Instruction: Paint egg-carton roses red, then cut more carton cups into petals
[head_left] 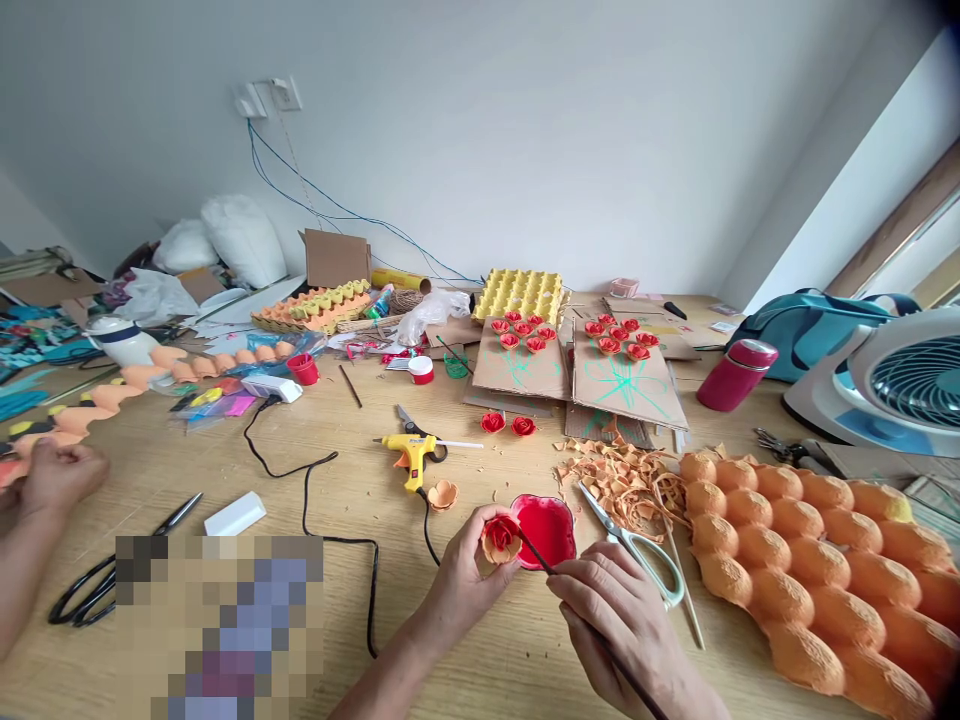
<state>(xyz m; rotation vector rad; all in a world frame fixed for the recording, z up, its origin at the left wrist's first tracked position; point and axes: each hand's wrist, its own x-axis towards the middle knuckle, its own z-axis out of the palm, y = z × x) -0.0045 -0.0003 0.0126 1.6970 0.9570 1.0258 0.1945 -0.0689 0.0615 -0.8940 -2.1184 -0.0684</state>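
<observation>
My left hand (pixel 466 572) holds a rose made of egg carton (pixel 501 541) between thumb and fingers; its centre is red and its outer petals are largely bare orange. In my right hand (pixel 621 612) is a thin dark paintbrush (pixel 630 680), its tip at the rose's edge. A dish of red paint (pixel 549 528) lies just behind the rose. Beyond my left hand are an unpainted carton flower (pixel 443 495) and a yellow glue gun (pixel 409 460). Two red roses (pixel 493 423) sit farther back. Scissors with pale handles (pixel 637 550) lie beside my right hand.
An orange egg tray (pixel 810 560) and carton scraps (pixel 619 475) lie to the right. Cardboard panels (pixel 525 372) at the back carry red roses. A pink bottle (pixel 737 375) and a fan (pixel 885 380) stand right. Black cord (pixel 306 500) crosses the left; another person's hand (pixel 60 485) touches carton strips.
</observation>
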